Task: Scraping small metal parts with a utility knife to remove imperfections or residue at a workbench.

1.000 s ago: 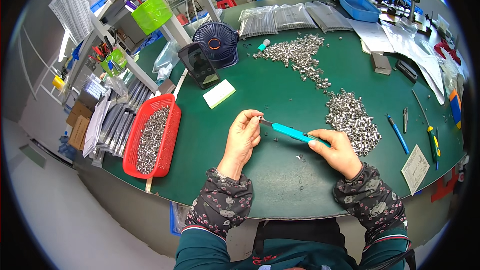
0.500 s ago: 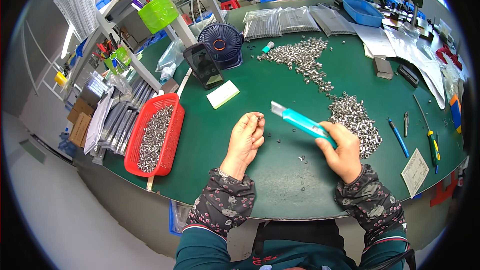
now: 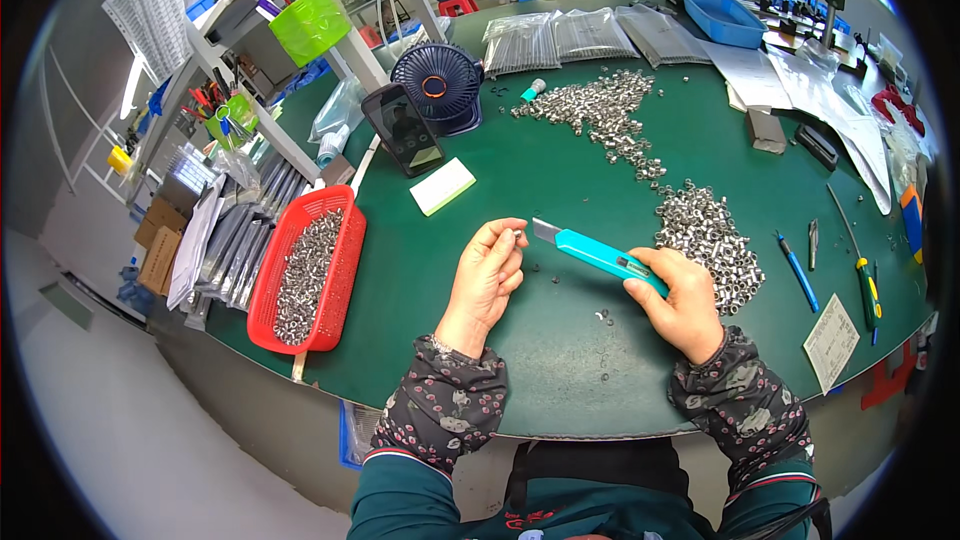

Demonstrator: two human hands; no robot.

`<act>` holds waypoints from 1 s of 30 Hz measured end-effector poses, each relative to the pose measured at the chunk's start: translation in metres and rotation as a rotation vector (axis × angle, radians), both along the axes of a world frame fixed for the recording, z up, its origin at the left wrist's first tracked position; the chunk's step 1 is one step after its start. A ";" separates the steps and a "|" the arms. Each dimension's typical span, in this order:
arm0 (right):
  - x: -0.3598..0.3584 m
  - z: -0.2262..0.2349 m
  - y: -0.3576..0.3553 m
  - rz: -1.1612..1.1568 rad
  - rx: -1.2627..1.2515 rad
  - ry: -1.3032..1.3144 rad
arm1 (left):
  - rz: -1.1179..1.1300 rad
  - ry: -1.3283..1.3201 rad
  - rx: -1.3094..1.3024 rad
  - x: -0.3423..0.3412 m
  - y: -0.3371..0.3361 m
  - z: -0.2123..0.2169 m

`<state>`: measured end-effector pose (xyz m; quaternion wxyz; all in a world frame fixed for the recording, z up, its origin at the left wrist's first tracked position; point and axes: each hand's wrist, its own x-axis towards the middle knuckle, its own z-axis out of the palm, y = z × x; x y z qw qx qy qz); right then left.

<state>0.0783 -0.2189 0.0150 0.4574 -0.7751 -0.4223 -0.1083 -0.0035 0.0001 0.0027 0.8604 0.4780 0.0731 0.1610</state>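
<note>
Between the thumb and fingertips of my left hand [image 3: 485, 275] is a small metal ring [image 3: 517, 234], mostly covered by the fingers. My right hand [image 3: 684, 302] grips a turquoise utility knife [image 3: 597, 252] with its blade out. The blade [image 3: 545, 230] points left, a little way from the ring, and a small gap seems to lie between them. A heap of small metal rings [image 3: 708, 245] lies just beyond my right hand, and a looser spread of rings [image 3: 605, 115] trails off behind it. Tiny dark scraps [image 3: 603, 318] are scattered on the green table [image 3: 560, 370] between my forearms.
At left stands a red basket [image 3: 350, 270] of metal rings. Behind my left hand are a notepad [image 3: 442, 187], a propped phone [image 3: 405, 130] and a dark fan [image 3: 437, 90]. A blue pen-like tool [image 3: 797, 275] and a screwdriver [image 3: 866, 290] lie at right. Bagged rods [image 3: 595, 37] line the back.
The knife has moved slightly left, so its blade is nearer the ring in my left hand. Both hands keep their grips.
</note>
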 end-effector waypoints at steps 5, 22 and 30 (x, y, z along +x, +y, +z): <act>-0.001 -0.003 0.000 0.067 -0.020 0.095 | 0.008 -0.019 0.000 -0.002 0.001 -0.003; -0.005 -0.006 0.027 -0.143 0.075 0.312 | -0.247 0.068 0.130 0.000 -0.040 0.007; 0.002 -0.010 0.011 -0.153 -0.023 0.242 | -0.157 -0.023 -0.101 0.001 -0.013 -0.003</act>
